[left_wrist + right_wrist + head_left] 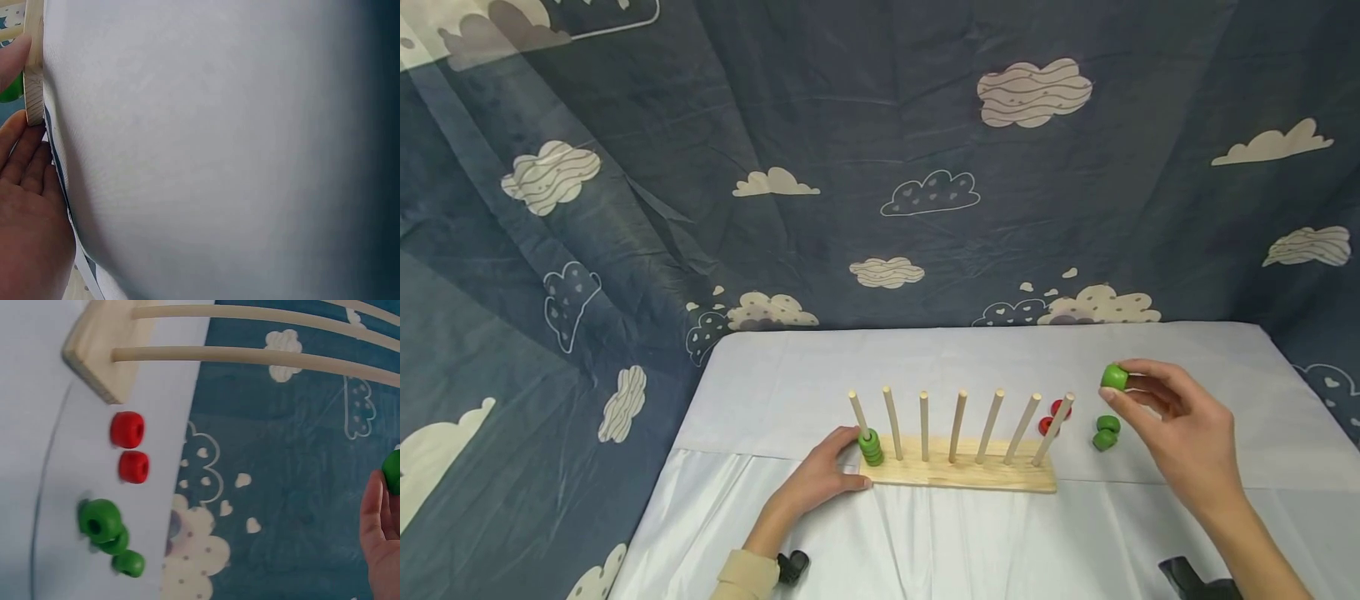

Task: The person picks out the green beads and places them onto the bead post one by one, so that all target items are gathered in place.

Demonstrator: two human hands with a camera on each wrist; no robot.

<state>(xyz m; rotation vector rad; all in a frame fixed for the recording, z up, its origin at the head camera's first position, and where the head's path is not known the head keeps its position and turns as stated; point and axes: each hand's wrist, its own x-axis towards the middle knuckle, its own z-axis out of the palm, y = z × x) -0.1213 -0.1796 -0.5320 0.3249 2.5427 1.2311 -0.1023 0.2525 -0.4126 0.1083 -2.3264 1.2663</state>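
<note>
While left hand [820, 473] grips pegged board [955, 476], right hand [1187, 423] pinches green bead [1115, 377]; slackened pinch could drop bead, which might roll across table [820, 367].

Dark blue cloud-print backdrop [850, 133] hanging in folds, 1 white-covered table [955, 358], apparently soft light

Green beads [1115, 377], red beads [126, 430], white tablecloth [790, 383], navy cloud-patterned backdrop [850, 108]

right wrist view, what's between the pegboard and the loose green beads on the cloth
Two red beads lie between the pegboard and the loose green beads, as the right wrist view shows.
</note>
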